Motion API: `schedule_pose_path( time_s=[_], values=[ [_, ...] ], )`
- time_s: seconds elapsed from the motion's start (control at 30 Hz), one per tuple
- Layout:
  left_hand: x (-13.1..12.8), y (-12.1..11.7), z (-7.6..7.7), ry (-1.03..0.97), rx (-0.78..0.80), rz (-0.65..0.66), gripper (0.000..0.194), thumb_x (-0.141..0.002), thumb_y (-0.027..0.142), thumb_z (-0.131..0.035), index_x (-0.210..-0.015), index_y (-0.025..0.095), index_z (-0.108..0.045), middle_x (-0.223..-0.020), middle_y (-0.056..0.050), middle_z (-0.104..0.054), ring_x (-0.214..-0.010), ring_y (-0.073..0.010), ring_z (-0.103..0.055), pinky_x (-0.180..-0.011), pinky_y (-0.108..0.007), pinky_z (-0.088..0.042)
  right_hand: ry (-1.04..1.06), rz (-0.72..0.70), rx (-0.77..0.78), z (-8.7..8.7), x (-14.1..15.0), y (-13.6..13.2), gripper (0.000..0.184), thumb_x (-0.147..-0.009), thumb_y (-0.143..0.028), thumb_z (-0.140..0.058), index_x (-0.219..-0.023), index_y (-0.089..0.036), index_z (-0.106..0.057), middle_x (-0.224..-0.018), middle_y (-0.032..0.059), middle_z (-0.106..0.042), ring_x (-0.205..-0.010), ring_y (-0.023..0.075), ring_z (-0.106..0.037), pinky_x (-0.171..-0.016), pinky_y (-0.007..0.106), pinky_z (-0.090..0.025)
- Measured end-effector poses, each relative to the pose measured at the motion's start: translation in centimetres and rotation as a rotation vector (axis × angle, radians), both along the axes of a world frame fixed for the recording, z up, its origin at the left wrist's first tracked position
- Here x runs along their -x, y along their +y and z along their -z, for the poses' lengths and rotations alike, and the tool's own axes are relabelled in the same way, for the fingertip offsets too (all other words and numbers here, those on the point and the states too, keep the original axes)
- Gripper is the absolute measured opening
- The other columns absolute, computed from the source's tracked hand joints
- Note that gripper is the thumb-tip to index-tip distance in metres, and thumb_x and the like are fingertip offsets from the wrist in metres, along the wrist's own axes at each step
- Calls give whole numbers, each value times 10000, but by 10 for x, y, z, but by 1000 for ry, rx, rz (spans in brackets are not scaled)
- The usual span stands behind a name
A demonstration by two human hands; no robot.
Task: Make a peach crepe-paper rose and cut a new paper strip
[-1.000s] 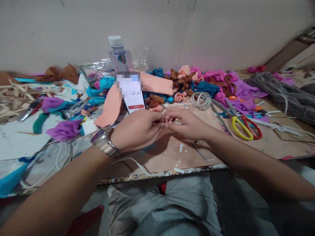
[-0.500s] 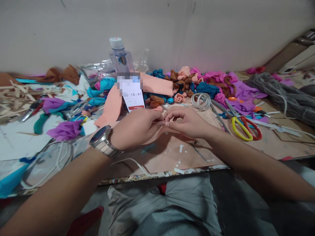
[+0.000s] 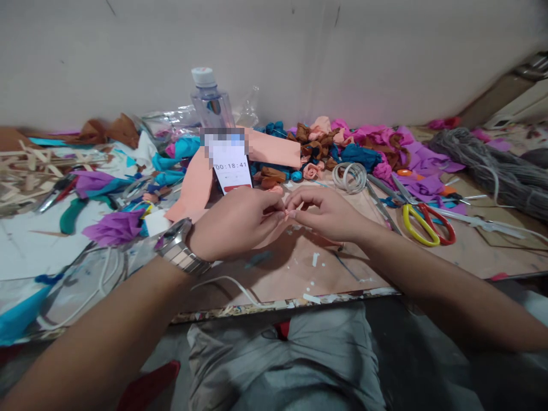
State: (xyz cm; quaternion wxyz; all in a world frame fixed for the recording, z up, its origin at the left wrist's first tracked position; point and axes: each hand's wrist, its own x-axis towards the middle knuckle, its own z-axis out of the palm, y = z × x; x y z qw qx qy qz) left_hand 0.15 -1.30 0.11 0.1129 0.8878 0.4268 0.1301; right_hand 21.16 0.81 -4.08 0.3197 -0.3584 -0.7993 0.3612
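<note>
Right now, a tiny peach-coloured bit [image 3: 287,211] is showing between the fingertips, just above the surface [image 3: 282,282]; it is too small for me to tell its shape. The left hand [image 3: 240,220] is pinching at it, thumb pressing near the forefinger with hardly a gap, and the right hand [image 3: 327,214] is meeting it tip to tip, fingers curling and thumb closing in from the other side. A metal wristwatch [image 3: 184,251] is circling the left wrist.

Just beyond the hands, a phone [image 3: 231,168] is tilting upright and displaying 00:18:41, with a peach paper strip [image 3: 274,149] stretching out beside it and a clear bottle [image 3: 213,107] standing behind. Near the right hand, a coil of pale cord [image 3: 337,174] is lying close to a peach paper rose [image 3: 311,170]. Farther right, scissors [image 3: 411,200] with yellow and red handles are resting near a grey yarn bundle [image 3: 483,165]. Over on the left, a purple paper flower [image 3: 115,226] is sitting near a green-handled tool [image 3: 71,217].
</note>
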Motion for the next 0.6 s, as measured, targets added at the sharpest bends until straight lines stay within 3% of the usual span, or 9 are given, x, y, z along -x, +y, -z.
schedule_pose_path(
  time_s=[0.27,0.6],
  values=[
    [-2,-2,0,-25,-26,24,328,-975,378,-468,-830,181,-686,-737,-50,-701,-576,-131,-552,-548,-282,-271,7,-7,-60,2,0,1,88,-821,-132,-617,-781,-168,-686,-917,48,-714,-864,174,-629,-799,300,-457],
    [4,1,-7,-22,80,-30,379,-951,473,-458,-880,195,-704,-741,-35,-701,-622,-152,-574,-574,-284,-322,-9,42,-45,2,1,-1,91,-856,-179,-616,-798,-162,-685,-824,26,-670,-789,154,-586,-717,272,-422]
  ],
)
